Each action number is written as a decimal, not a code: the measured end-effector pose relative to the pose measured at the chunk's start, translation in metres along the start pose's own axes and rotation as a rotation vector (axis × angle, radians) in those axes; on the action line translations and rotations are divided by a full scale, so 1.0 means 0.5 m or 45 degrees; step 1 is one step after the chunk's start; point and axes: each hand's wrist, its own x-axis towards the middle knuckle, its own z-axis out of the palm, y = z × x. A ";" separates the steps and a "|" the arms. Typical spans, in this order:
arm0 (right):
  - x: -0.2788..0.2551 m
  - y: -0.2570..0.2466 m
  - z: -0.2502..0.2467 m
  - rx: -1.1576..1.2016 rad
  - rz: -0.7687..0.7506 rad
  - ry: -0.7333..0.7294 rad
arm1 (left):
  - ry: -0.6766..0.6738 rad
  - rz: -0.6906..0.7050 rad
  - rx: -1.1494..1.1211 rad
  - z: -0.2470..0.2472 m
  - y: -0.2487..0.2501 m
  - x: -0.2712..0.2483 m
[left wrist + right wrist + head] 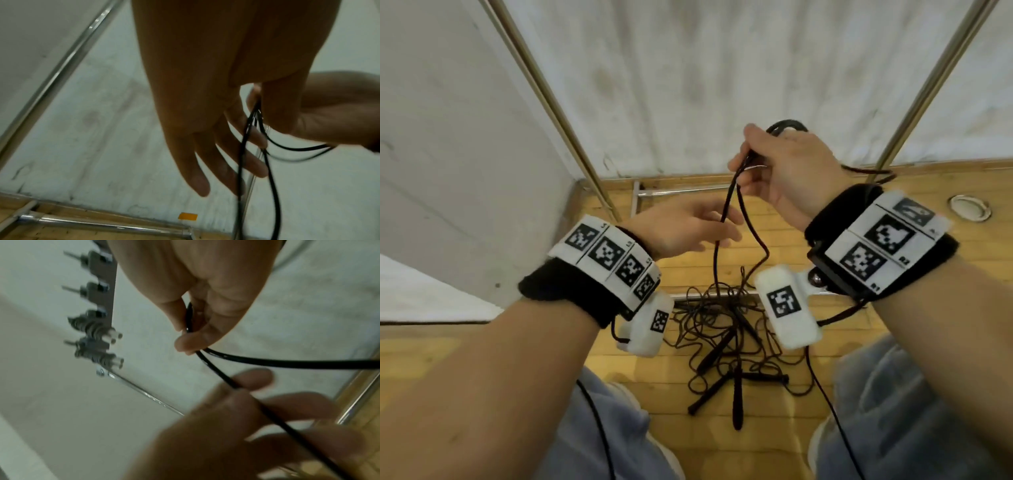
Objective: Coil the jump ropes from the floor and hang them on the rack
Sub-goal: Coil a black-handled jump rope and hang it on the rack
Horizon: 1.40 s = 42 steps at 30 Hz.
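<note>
Several black jump ropes (722,329) lie tangled on the wooden floor between my knees, their handles (737,401) pointing towards me. My right hand (743,161) is raised in front of the rack and grips a few gathered loops of one black rope (287,364); my right hand (191,337) pinches them between thumb and fingers. Two strands hang from it down to the pile. My left hand (726,226) is lower and to the left, fingers straight, and one strand (273,186) runs between its thumb and fingers (226,162).
The rack's metal poles (551,99) (928,85) slant up on both sides against a white wall, with a base bar (681,190) on the floor. A bar of pegs (96,331) shows blurred in the right wrist view. A round floor fitting (970,207) sits at right.
</note>
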 end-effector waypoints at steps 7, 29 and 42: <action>-0.017 -0.047 -0.014 0.332 -0.008 -0.084 | 0.471 0.207 -0.136 0.046 0.016 0.036; -0.049 0.056 0.020 -0.934 0.183 -0.728 | 0.617 0.364 -0.560 -0.041 0.033 -0.041; -0.031 0.066 0.007 -0.690 -0.136 -0.226 | 0.217 0.027 0.045 -0.017 -0.012 -0.026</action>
